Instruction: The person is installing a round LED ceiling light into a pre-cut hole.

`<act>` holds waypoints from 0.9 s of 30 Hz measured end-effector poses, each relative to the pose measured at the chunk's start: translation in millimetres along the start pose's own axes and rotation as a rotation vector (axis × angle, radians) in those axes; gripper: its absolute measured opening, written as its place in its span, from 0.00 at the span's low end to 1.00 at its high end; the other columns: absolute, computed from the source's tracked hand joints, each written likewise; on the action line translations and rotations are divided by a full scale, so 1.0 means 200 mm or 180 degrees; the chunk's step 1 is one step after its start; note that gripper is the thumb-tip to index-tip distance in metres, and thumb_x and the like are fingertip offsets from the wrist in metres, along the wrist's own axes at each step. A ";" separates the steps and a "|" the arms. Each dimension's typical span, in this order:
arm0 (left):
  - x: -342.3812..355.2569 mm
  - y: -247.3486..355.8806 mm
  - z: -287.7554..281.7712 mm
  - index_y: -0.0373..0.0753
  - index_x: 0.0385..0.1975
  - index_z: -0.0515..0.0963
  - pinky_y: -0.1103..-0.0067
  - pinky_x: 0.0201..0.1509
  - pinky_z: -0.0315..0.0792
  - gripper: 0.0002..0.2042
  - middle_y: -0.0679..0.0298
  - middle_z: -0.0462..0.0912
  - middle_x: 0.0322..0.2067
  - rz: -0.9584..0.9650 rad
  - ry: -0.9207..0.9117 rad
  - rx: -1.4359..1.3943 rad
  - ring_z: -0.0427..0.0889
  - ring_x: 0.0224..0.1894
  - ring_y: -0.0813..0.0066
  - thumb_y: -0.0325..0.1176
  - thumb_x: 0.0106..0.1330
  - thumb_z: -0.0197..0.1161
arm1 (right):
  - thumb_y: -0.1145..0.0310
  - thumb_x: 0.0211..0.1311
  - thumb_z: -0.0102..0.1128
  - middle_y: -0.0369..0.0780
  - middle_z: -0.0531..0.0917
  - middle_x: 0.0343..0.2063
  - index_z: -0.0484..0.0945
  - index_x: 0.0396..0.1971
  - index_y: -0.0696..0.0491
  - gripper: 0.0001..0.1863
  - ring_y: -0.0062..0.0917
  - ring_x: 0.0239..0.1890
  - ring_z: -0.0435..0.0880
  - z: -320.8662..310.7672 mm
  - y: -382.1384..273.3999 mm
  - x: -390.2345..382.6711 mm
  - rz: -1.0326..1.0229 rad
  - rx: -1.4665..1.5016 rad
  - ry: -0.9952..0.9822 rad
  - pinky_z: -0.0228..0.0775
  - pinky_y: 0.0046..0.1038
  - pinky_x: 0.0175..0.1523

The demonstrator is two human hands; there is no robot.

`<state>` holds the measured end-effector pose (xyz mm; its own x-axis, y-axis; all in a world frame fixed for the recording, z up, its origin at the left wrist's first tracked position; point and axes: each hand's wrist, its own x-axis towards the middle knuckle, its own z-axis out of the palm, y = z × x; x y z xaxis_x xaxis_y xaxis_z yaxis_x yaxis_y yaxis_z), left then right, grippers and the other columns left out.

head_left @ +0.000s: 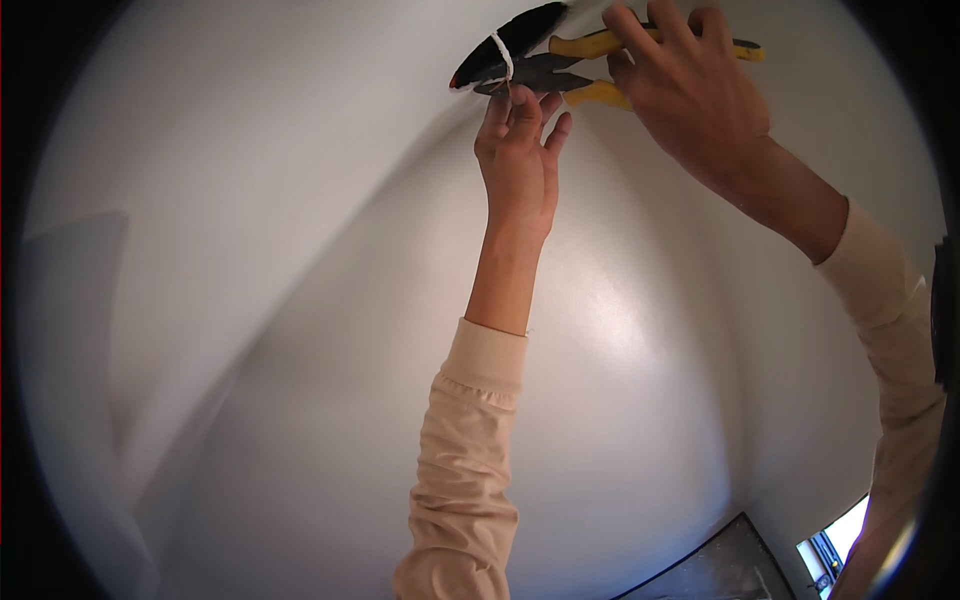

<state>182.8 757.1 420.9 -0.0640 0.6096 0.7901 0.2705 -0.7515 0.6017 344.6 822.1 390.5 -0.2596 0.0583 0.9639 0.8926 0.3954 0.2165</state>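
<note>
My right hand (690, 90) is wrapped round the yellow handles of a pair of pliers (548, 73), up at the ceiling. The handles are spread apart, and the dark jaws point left across a black hole (532, 28) in the ceiling. A white cable (504, 55) hangs over the front of that hole, right beside the jaws. Just beneath the jaw tips, my left hand (520, 150) reaches up with thumb and forefinger pinched at a thin wire end. The jaws partly hide the wire, and whether they grip it cannot be made out.
Pale ceiling (250, 130) surrounds the hole, meeting a white wall (600, 330) along a slanting edge. A dark-framed panel (715, 570) stands low at the right. Beside it is a bright opening (840, 535) with blue objects.
</note>
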 end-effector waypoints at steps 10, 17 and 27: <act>-0.02 -0.05 0.05 0.42 0.45 0.71 0.69 0.57 0.64 0.16 0.68 0.70 0.47 -0.0168 0.0010 -0.0198 0.68 0.52 0.72 0.43 0.65 0.62 | 0.63 0.55 0.64 0.34 0.66 0.45 0.83 0.30 0.45 0.05 0.27 0.51 0.63 0.05 0.07 -0.09 -0.0062 0.0124 0.0930 0.58 0.39 0.57; -0.02 -0.08 0.07 0.42 0.47 0.71 0.70 0.56 0.64 0.17 0.67 0.70 0.48 -0.0231 0.0003 -0.0318 0.66 0.52 0.74 0.45 0.65 0.62 | 0.62 0.56 0.64 0.33 0.65 0.43 0.83 0.30 0.45 0.05 0.25 0.48 0.63 0.09 0.12 -0.08 -0.0320 -0.0022 0.0710 0.59 0.37 0.55; -0.03 -0.15 0.02 0.41 0.50 0.70 0.69 0.58 0.63 0.20 0.67 0.69 0.49 -0.0376 -0.0024 -0.0218 0.65 0.52 0.73 0.45 0.65 0.62 | 0.68 0.48 0.65 0.33 0.68 0.52 0.83 0.38 0.49 0.14 0.27 0.57 0.67 0.22 0.01 -0.11 0.0324 0.0571 0.0141 0.62 0.36 0.59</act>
<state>179.9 777.2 398.5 -0.0842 0.6965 0.7126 0.1952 -0.6898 0.6972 335.7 861.7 362.1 -0.1515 0.0675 0.9861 0.8324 0.5467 0.0905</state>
